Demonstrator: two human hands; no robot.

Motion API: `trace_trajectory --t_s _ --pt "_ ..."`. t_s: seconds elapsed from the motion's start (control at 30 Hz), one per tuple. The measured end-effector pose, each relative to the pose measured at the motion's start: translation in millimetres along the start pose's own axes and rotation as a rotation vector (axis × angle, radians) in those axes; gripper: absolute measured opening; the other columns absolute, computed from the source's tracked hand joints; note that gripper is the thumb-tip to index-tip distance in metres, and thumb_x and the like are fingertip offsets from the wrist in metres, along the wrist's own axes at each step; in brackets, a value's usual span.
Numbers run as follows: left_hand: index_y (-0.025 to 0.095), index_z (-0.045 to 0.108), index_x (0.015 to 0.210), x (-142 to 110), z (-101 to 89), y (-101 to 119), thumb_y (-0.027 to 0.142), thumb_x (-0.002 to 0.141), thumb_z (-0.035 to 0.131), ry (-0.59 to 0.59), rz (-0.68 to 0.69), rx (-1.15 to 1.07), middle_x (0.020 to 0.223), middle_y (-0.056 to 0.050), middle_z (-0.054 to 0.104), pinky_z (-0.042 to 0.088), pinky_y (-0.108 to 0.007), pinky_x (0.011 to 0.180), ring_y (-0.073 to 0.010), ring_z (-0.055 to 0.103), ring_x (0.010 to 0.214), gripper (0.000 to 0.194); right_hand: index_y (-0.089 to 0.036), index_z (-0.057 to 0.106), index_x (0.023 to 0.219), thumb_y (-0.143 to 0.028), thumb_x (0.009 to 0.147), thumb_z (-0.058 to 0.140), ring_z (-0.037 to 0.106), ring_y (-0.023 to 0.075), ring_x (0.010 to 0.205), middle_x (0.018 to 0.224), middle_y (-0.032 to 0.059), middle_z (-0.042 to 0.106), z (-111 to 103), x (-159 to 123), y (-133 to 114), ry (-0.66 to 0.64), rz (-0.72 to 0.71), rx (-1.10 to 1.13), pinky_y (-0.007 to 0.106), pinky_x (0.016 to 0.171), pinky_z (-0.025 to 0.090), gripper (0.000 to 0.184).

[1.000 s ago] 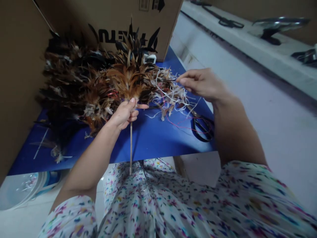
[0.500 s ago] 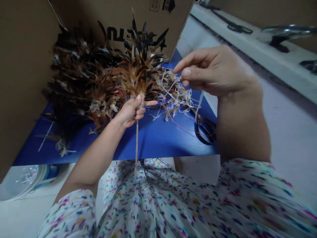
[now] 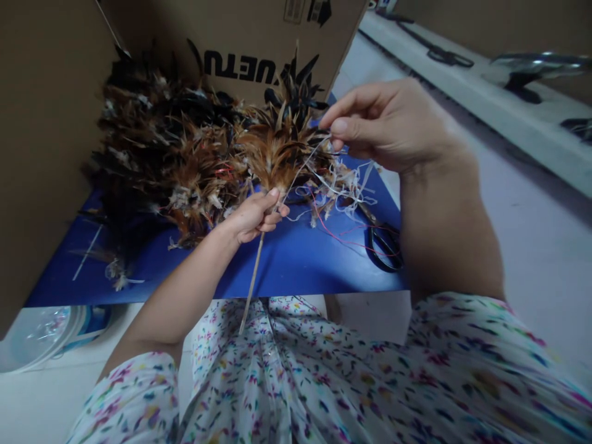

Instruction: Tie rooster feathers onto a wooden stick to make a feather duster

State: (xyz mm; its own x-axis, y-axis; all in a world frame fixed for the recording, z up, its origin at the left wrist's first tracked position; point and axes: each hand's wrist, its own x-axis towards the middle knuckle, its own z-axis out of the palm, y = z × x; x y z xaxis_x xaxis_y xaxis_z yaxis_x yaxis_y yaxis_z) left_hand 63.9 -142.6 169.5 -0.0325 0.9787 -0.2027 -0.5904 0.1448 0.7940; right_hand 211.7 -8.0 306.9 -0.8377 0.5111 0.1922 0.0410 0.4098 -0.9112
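The right forearm hides part of the black scissors (image 3: 385, 246).

I'm seeing soft, dim indoor light falling from the right, leaving the cardboard wall (image 3: 41, 154) at far left shadowed; edges are bending, and the near dress (image 3: 324, 382) is blurring.

Left hand (image 3: 253, 217) grips a feathered stick (image 3: 272, 161) — right hand (image 3: 388, 126) pinches a white string (image 3: 303, 165) — above a blue mat (image 3: 296, 265).
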Motion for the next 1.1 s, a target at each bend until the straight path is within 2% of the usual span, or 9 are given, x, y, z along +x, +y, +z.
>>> trace_trajectory --t_s 0.13,0.23,0.37,0.53,0.63,0.77,0.9,1.0,1.1 --pt "0.018 0.038 0.071 -0.2 -2.0 -1.4 0.035 0.091 0.057 -0.025 -0.024 0.002 0.056 0.006 0.04 0.013 -0.012 0.033 -0.0005 0.024 0.036 0.032 -0.015 0.072 0.083 -0.009 0.08 0.07 0.041 0.0041 0.038 0.058 -0.0014 0.063 -2.1 -0.8 1.9 0.038 -0.005 -0.044 0.02 0.035 0.023 0.007" --pt "0.019 0.035 0.07 -1.6 -3.1 -1.7 0.037 0.089 0.06 -0.028 -0.003 0.03 0.056 0.008 0.033 0.014 -0.012 0.034 -0.0009 0.024 0.037 0.036 -0.015 0.073 0.088 -0.012 0.081 0.069 0.043 0.0036 0.042 0.06 -0.0023 0.064 -4.1 -5.7 3.5 0.039 -0.039 -0.164 0.02 0.039 0.026 0.008" --pt "0.019 0.034 0.071 -4.6 -1.2 -1.8 0.036 0.093 0.054 0.058 0.024 0.139 0.055 0.009 0.031 0.015 -0.011 0.035 -0.0008 0.022 0.037 0.034 -0.016 0.075 0.09 -0.024 0.08 0.072 0.058 0.0082 0.063 0.075 0.0006 0.071 -4.0 -16.8 0.9 -0.044 -0.233 -0.601 0.022 0.057 0.041 0.014" --pt "0.019 0.034 0.072 -7.7 5.3 -2.7 0.029 0.099 0.041 0.162 -0.007 0.278 0.055 0.009 0.031 0.013 -0.012 0.036 -0.0003 0.022 0.036 0.029 -0.019 0.076 0.082 -0.033 0.088 0.064 0.064 0.0147 0.072 0.078 0.0026 0.071 7.3 -26.3 -16.0 -0.244 -0.402 -1.014 0.028 0.067 0.045 0.02" --pt "0.018 0.035 0.072 -8.2 7.8 -5.1 0.03 0.099 0.039 0.163 -0.042 0.325 0.056 0.009 0.032 0.012 -0.013 0.037 -0.0002 0.023 0.036 0.03 -0.019 0.074 0.08 -0.034 0.091 0.059 0.063 0.0137 0.073 0.075 0.0011 0.068 13.7 -23.8 -24.2 -0.283 -0.466 -1.096 0.028 0.069 0.044 0.024" --pt "0.018 0.037 0.075 -8.6 8.5 -7.9 0.04 0.099 0.038 0.09 -0.025 0.342 0.058 0.008 0.031 0.012 -0.014 0.038 -0.0005 0.023 0.038 0.032 -0.017 0.074 0.085 -0.037 0.093 0.057 0.064 0.0133 0.075 0.078 0.0012 0.068 13.4 -14.2 -23.9 -0.228 -0.485 -1.135 0.028 0.069 0.045 0.027" --pt "0.02 0.037 0.077 -9.0 5.8 -8.4 0.051 0.091 0.05 -0.013 0.049 0.384 0.059 0.008 0.03 0.015 -0.015 0.038 -0.0013 0.024 0.04 0.037 -0.017 0.074 0.089 -0.043 0.095 0.054 0.066 0.0137 0.08 0.081 0.0011 0.069 10.2 -7.2 -20.5 -0.203 -0.487 -1.111 0.028 0.072 0.047 0.034" --pt "0.02 0.041 0.082 -7.6 2.5 -10.3 0.049 0.084 0.063 -0.057 0.086 0.502 0.057 0.008 0.032 0.019 -0.017 0.039 -0.0028 0.028 0.041 0.036 -0.017 0.074 0.088 -0.044 0.094 0.054 0.065 0.0128 0.079 0.077 -0.0004 0.068 14.9 -6.3 -25.5 -0.211 -0.519 -1.108 0.027 0.072 0.047 0.034" --pt "0.02 0.046 0.09 -6.3 1.6 -14.5 0.045 0.085 0.063 -0.052 0.089 0.579 0.055 0.009 0.033 0.022 -0.017 0.039 -0.0047 0.031 0.041 0.031 -0.019 0.074 0.082 -0.038 0.094 0.056 0.065 0.0105 0.077 0.076 -0.0015 0.068 29.3 -3.5 -36.0 -0.3 -0.55 -1.149 0.026 0.07 0.047 0.028"
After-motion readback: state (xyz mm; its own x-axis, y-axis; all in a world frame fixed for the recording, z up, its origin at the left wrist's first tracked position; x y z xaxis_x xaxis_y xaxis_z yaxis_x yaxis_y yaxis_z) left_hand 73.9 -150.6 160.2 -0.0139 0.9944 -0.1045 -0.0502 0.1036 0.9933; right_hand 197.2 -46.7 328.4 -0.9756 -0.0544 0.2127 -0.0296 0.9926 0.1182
